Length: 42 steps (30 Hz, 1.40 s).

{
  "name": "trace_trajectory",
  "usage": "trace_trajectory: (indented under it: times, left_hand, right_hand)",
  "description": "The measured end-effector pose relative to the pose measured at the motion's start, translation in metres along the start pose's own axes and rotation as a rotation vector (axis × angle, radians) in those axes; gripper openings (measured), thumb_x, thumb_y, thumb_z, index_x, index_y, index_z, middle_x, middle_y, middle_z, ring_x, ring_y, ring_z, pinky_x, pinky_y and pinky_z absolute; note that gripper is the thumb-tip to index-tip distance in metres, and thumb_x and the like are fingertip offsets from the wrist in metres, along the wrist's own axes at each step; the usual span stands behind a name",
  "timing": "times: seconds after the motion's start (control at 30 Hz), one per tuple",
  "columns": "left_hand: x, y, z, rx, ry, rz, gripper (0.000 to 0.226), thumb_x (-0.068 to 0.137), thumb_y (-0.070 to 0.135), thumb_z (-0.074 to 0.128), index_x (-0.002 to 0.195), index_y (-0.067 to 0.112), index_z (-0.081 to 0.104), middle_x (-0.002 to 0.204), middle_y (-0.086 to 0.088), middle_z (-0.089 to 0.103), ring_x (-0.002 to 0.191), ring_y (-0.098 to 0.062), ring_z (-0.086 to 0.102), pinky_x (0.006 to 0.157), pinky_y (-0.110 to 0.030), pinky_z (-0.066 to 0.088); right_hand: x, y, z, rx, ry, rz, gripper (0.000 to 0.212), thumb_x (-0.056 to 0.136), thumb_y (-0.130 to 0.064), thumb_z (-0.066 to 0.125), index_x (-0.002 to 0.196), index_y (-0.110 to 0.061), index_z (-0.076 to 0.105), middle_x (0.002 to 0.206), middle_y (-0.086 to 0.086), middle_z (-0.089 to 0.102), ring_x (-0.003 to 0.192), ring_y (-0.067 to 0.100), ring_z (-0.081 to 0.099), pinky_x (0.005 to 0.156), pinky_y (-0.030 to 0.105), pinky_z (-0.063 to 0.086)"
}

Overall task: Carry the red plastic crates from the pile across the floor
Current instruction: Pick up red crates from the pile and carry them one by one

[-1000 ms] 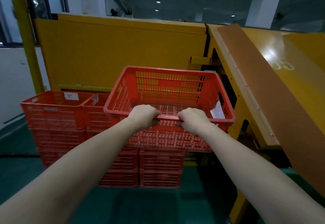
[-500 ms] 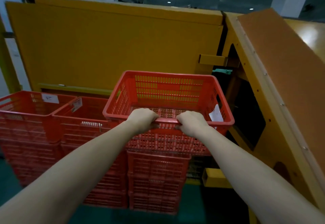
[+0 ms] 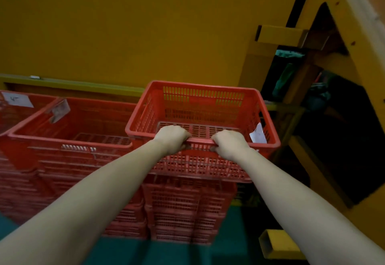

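Red crate (image 3: 203, 106) (two-handed grip)

The green floor (image 3: 183, 252) is supporting stacks of red crates (image 3: 181, 210) standing side by side against the yellow wall (image 3: 133, 27). A yellow rectangular block (image 3: 278, 244) is lying on the floor, right of the stacks.

Bare forearms, seemingly no sleeves, no gloves.

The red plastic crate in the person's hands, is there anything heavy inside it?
No, the red plastic crate shows its bare slotted floor, with only a white paper tag on its right wall.
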State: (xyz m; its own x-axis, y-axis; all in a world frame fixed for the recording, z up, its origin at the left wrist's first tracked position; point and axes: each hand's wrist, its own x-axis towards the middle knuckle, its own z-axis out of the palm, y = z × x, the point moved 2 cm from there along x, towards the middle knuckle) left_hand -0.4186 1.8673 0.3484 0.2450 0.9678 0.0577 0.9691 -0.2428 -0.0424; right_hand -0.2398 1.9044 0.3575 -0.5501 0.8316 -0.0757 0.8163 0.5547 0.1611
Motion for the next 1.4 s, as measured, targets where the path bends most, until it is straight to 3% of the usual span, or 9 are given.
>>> trace_trajectory:
  times: [0.23,0.53,0.67,0.77,0.83,1.0,1.13,1.27,1.4]
  left_hand:
    - [0.044,-0.033,0.06,-0.013,-0.115,-0.017,0.022,0.093,0.036,0.057,0.103,0.018,0.062,0.104,-0.005,0.066,0.1,-0.028,0.06,0.075,-0.035,0.048]
    - [0.063,-0.043,0.126,-0.049,-0.291,-0.033,0.024,0.093,0.039,0.057,0.1,0.017,0.062,0.103,-0.006,0.065,0.099,-0.03,0.061,0.077,-0.037,0.049]
    - [0.07,-0.05,0.132,-0.045,-0.325,-0.028,0.024,0.094,0.039,0.056,0.1,0.017,0.063,0.102,-0.006,0.066,0.097,-0.03,0.061,0.076,-0.037,0.049]
    - [0.075,-0.052,0.13,-0.059,-0.365,-0.023,0.026,0.092,0.04,0.059,0.099,0.015,0.064,0.102,-0.008,0.066,0.097,-0.031,0.061,0.076,-0.036,0.047]
    - [0.077,-0.052,0.129,-0.069,-0.387,-0.02,0.028,0.091,0.041,0.061,0.096,0.013,0.063,0.1,-0.009,0.066,0.096,-0.031,0.061,0.075,-0.036,0.047]
    - [0.077,-0.052,0.128,-0.086,-0.415,-0.001,0.033,0.088,0.045,0.063,0.082,0.013,0.056,0.081,-0.004,0.056,0.079,-0.026,0.055,0.068,-0.033,0.044]
    - [0.071,-0.048,0.131,-0.088,-0.444,0.025,0.035,0.088,0.044,0.063,0.078,0.013,0.051,0.074,-0.001,0.05,0.074,-0.026,0.052,0.065,-0.032,0.04]
    - [0.068,-0.046,0.131,-0.082,-0.454,0.033,0.034,0.088,0.044,0.063,0.078,0.013,0.052,0.074,-0.001,0.051,0.073,-0.025,0.051,0.065,-0.032,0.041]
    - [0.067,-0.046,0.134,-0.09,-0.415,0.007,0.035,0.089,0.044,0.063,0.075,0.015,0.049,0.074,0.0,0.05,0.074,-0.025,0.05,0.065,-0.033,0.041]
  right_hand:
    - [0.064,0.002,0.055,0.055,-0.061,-0.039,0.022,0.095,-0.038,0.057,0.096,-0.017,0.062,0.103,0.008,0.066,0.098,0.032,0.061,0.066,0.033,0.038]
    - [0.092,-0.003,0.121,0.117,-0.204,-0.045,0.023,0.096,-0.036,0.055,0.105,-0.017,0.064,0.106,0.007,0.066,0.1,0.031,0.062,0.068,0.032,0.041]
    - [0.1,-0.002,0.124,0.148,-0.245,-0.052,0.02,0.096,-0.037,0.055,0.093,-0.018,0.061,0.095,0.004,0.062,0.096,0.031,0.061,0.067,0.031,0.039]
    - [0.105,-0.001,0.122,0.165,-0.341,-0.045,0.034,0.097,-0.037,0.055,0.069,-0.02,0.043,0.072,-0.003,0.044,0.082,0.028,0.052,0.067,0.032,0.036]
    - [0.107,-0.001,0.121,0.167,-0.381,-0.041,0.04,0.097,-0.037,0.056,0.064,-0.023,0.037,0.067,-0.004,0.038,0.077,0.025,0.046,0.067,0.032,0.036]
    - [0.109,0.0,0.115,0.196,-0.443,-0.028,0.034,0.094,-0.037,0.06,0.069,-0.017,0.049,0.067,-0.001,0.046,0.061,0.02,0.045,0.057,0.031,0.035]
    - [0.102,-0.002,0.117,0.199,-0.464,-0.034,0.033,0.093,-0.038,0.062,0.071,-0.016,0.052,0.068,0.0,0.051,0.066,0.023,0.05,0.053,0.03,0.035]
    - [0.098,-0.003,0.123,0.219,-0.467,-0.027,0.029,0.091,-0.039,0.063,0.085,-0.011,0.065,0.077,0.004,0.061,0.075,0.027,0.06,0.063,0.032,0.046]
    - [0.097,-0.003,0.126,0.199,-0.42,-0.02,0.031,0.094,-0.038,0.06,0.074,-0.016,0.053,0.069,0.0,0.05,0.066,0.023,0.05,0.061,0.032,0.041]
